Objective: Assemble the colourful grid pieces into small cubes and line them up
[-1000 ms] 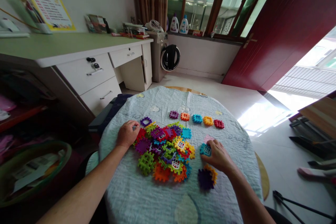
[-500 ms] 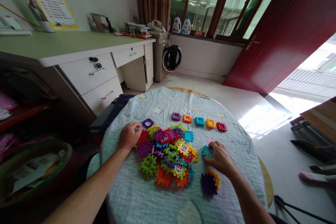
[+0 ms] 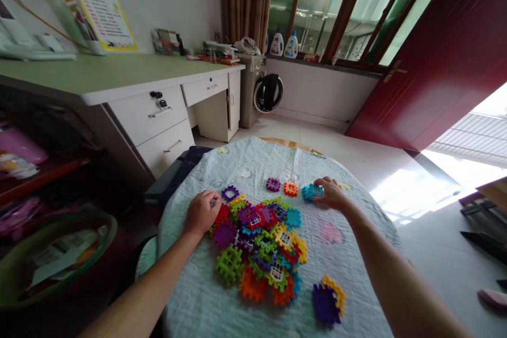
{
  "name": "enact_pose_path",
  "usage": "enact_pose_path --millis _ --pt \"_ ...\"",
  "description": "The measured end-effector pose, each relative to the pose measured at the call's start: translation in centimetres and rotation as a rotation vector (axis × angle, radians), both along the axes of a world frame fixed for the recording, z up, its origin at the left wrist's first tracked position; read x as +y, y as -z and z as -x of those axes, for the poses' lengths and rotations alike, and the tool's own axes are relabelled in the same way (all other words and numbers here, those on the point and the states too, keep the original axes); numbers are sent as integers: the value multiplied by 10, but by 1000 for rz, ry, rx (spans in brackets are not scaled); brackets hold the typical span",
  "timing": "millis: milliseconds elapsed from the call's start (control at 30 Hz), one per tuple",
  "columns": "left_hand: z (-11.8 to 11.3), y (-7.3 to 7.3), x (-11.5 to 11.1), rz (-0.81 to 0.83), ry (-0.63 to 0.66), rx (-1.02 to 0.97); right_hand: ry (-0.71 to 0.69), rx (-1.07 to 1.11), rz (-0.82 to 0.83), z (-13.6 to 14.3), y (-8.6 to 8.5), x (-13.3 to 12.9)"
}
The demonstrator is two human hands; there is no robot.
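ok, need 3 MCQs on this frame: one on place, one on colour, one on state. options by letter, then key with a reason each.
1. Where is the right hand?
A. On the far row of separate blocks
B. On the desk drawer
C. On the floor

2. What colour is the block at the right hand's fingers?
A. Red
B. Light blue
C. Black

3. How is the left hand?
A. Raised in the air
B. Resting on the left edge of the block pile
C. Holding a bottle

Answers:
1 A: the hand reaches past the pile to the row by the orange block.
2 B: the piece under its fingers is light blue.
3 B: its curled fingers lie against the pile on the cloth-covered table.
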State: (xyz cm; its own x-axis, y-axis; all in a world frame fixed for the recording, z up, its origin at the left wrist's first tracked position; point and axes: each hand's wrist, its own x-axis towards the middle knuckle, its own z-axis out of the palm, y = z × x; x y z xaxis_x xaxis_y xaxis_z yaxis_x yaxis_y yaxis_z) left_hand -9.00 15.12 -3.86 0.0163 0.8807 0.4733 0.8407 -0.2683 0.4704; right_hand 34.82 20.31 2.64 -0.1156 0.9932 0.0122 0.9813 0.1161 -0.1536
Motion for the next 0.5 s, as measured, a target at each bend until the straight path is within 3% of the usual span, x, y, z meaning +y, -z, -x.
enact_pose_path --millis 167,500 --pt "-1 -3 -2 3 -11 -16 -58 -28 96 0 -2 15" --pt "-2 -4 -3 26 -11 -22 -61 -64 171 3 -2 17"
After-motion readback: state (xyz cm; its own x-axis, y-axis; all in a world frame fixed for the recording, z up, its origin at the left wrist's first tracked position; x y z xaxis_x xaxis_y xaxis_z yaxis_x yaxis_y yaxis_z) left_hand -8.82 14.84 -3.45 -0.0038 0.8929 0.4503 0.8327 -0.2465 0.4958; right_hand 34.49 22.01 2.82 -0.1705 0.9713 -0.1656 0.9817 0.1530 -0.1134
